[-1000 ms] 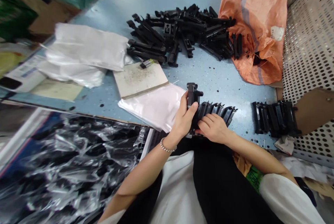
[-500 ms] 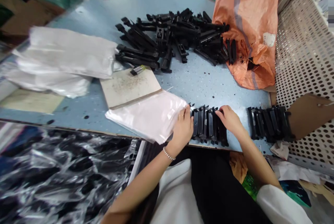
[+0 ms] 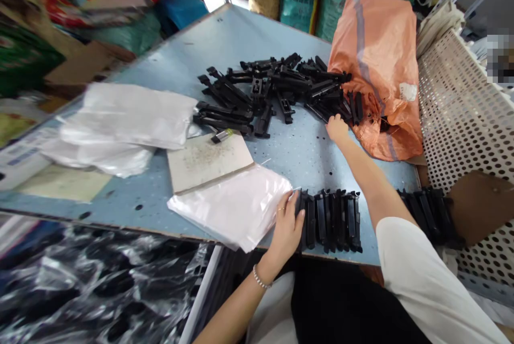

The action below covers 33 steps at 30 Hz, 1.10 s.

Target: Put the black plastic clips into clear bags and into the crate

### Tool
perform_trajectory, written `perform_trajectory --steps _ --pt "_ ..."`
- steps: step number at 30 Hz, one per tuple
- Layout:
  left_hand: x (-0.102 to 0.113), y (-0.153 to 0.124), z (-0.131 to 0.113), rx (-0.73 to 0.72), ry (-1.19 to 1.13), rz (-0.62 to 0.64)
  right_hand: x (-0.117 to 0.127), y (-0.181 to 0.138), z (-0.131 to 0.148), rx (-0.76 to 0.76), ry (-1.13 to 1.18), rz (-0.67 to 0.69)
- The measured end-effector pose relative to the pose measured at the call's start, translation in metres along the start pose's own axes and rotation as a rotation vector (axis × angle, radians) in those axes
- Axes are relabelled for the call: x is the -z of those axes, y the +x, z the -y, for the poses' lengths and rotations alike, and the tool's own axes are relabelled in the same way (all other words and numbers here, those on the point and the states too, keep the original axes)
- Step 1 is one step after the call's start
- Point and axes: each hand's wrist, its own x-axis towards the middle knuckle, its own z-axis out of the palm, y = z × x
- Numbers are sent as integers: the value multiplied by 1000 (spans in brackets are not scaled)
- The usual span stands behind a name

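The right hand (image 3: pixel 337 129) reaches forward on an outstretched arm (image 3: pixel 371 178), the left hand (image 3: pixel 286 229) closer in.

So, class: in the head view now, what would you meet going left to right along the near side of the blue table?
Yellowish sheet → glossy white plastic → left hand → row of black parts → second group of black parts.

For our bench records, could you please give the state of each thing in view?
Front row of black parts: lined up side by side
Pile of black parts: loose, jumbled
Right row: lined up, partly hidden
Left hand: against the front row
Right hand: at the pile's near edge
Orange sack: crumpled
White packaging: stacked, overlapping
Speckled board: lying flat
Glossy sheets: flat
Clear plastic: crinkled
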Motion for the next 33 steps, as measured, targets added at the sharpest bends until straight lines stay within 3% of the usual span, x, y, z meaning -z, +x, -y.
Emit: perform_trajectory --steps 4,8,10,12,15,18,23,25,28,33 --pt "26 14 -6 37 -219 -46 7 -35 -15 -23 102 121" --pt "28 44 -13 67 -500 -32 10 -122 -22 153 422 206" --pt "22 56 -15 88 -642 25 9 -161 -24 321 510 150" --pt "16 62 -16 120 -711 71 6 -182 -28 395 490 69" --pt "10 62 -19 192 -733 90 1 -184 -36 279 430 3" --pt "7 59 -26 218 -796 100 1 -190 -34 229 486 34" --pt "18 56 -41 225 -896 -49 22 -237 -15 591 569 358" --pt "29 47 -49 242 -836 -87 35 -247 -12 601 542 288" --pt "45 29 -61 162 -655 -9 44 -245 -8 582 373 -12" --pt "65 11 -78 -5 -475 114 44 -233 5 730 131 -31"
